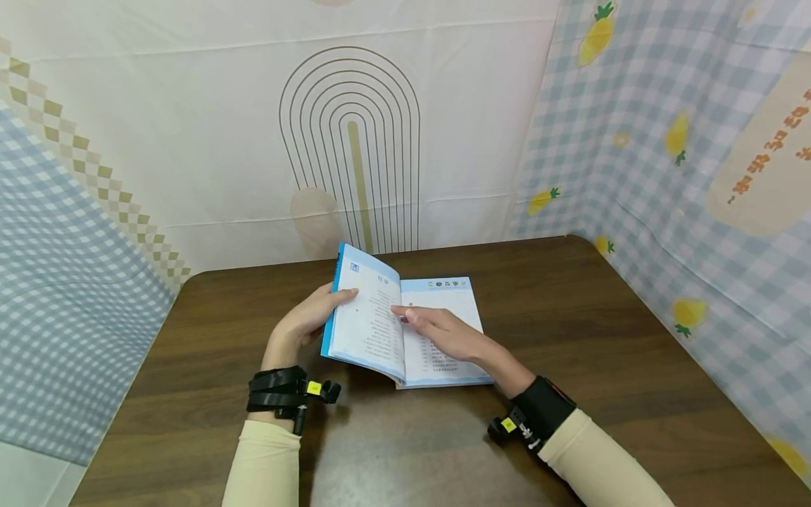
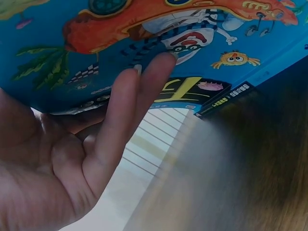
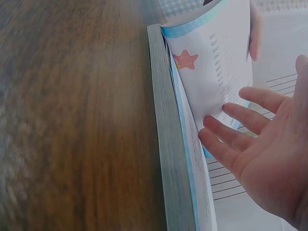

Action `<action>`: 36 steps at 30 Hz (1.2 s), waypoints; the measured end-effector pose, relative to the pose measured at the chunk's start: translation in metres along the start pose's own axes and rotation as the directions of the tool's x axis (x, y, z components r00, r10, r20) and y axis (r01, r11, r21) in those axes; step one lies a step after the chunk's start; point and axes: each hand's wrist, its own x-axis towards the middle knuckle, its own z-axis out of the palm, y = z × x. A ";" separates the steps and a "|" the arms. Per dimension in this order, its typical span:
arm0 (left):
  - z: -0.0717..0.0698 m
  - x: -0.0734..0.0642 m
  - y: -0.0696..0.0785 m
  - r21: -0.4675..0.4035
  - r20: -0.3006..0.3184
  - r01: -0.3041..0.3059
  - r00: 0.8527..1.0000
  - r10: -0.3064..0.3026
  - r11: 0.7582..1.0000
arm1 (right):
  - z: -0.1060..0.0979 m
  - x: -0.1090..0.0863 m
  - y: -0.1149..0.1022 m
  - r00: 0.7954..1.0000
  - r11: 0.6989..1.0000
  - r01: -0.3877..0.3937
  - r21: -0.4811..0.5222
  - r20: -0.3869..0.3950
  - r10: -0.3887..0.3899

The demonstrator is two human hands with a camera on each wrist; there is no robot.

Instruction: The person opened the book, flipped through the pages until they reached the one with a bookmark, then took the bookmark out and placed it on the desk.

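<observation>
A book (image 1: 370,327) with a blue illustrated cover (image 2: 240,33) lies open on the table, its left side raised at a slant and its right page block (image 3: 166,130) flat. My left hand (image 1: 310,313) holds the raised side at its outer edge, thumb over the printed page and fingers behind on the cover. My right hand (image 1: 446,331) is over the right page, its extended fingertips at the fold between the pages. In the right wrist view those fingers (image 3: 236,137) are spread and fairly straight, right at the left page.
The brown wooden table (image 1: 545,303) reaches back to a white cloth (image 1: 215,127) with a line-drawn arch. Blue checked cloth (image 1: 633,155) with yellow fruit prints hangs at the right, and another checked cloth (image 1: 63,303) at the left. Each wrist wears a black strapped camera (image 1: 279,391).
</observation>
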 end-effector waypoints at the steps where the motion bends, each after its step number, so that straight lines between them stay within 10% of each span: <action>1: 0.000 0.000 0.000 0.002 -0.005 0.002 1.000 -0.002 1.000 | 0.000 0.000 0.000 1.000 1.000 -0.001 -0.002 -0.001 0.001; 36: 0.001 -0.003 0.001 -0.021 -0.040 0.031 0.999 -0.032 0.999 | -0.009 -0.001 0.007 0.997 0.978 -0.055 -0.200 -0.072 0.041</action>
